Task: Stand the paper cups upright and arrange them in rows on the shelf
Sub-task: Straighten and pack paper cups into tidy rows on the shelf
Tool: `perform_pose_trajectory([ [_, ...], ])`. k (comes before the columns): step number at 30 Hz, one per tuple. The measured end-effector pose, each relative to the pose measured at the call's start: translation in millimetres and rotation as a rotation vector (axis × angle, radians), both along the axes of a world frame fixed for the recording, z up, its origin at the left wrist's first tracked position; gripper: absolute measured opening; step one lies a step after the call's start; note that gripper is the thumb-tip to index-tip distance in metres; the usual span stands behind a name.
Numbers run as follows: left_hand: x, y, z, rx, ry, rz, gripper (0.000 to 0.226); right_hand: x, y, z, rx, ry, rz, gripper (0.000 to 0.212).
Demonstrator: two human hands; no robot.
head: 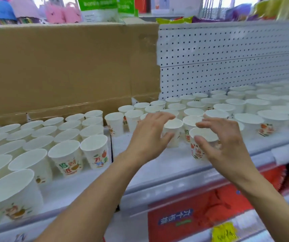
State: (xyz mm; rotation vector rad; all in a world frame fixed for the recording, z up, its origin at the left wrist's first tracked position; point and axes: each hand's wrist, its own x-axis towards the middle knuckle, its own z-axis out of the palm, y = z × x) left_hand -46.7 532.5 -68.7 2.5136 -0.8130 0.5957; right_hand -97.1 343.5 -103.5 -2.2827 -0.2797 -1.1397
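White paper cups [65, 151] stand upright in rows across the shelf [157, 165]. I see the left hand [147, 138] curled round the middle cup [174, 129] and the right hand [227, 145] round the near cup [205, 134]. Can't tell if either actually grips.

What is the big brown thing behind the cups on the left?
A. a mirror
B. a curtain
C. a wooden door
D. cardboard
D: plain brown cardboard with creased flaps stands behind the upright paper cups on the left. To the right of it the back wall is white pegboard.
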Motion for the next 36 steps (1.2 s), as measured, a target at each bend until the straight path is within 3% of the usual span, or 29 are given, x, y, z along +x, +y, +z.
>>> perform_pose_trajectory([
  [6, 22, -19, -2, 0.1, -0.02, 0.163, 0.024, 3, -21, -8, -0.132, 0.046, 0.045, 0.013],
  [16, -69, 66, 10, -0.196, -0.097, 0.233, 0.018, 0, 32, 12, -0.003, 0.054, 0.329, 0.01],
  [21, -115, 144, 18, -0.092, -0.054, 0.395, 0.022, -1, 91, 15, 0.081, 0.15, 0.574, 0.008],
  [25, -127, 176, 19, 0.036, -0.052, 0.479, 0.021, -4, 136, 11, 0.031, 0.132, 0.694, 0.008],
  [31, -135, 190, 19, 0.186, -0.041, 0.512, 0.013, -4, 164, 3, -0.111, 0.142, 0.712, 0.004],
  [36, -136, 201, 17, 0.276, 0.03, 0.48, 0.027, -3, 161, 0, -0.151, 0.2, 0.701, 0.005],
])
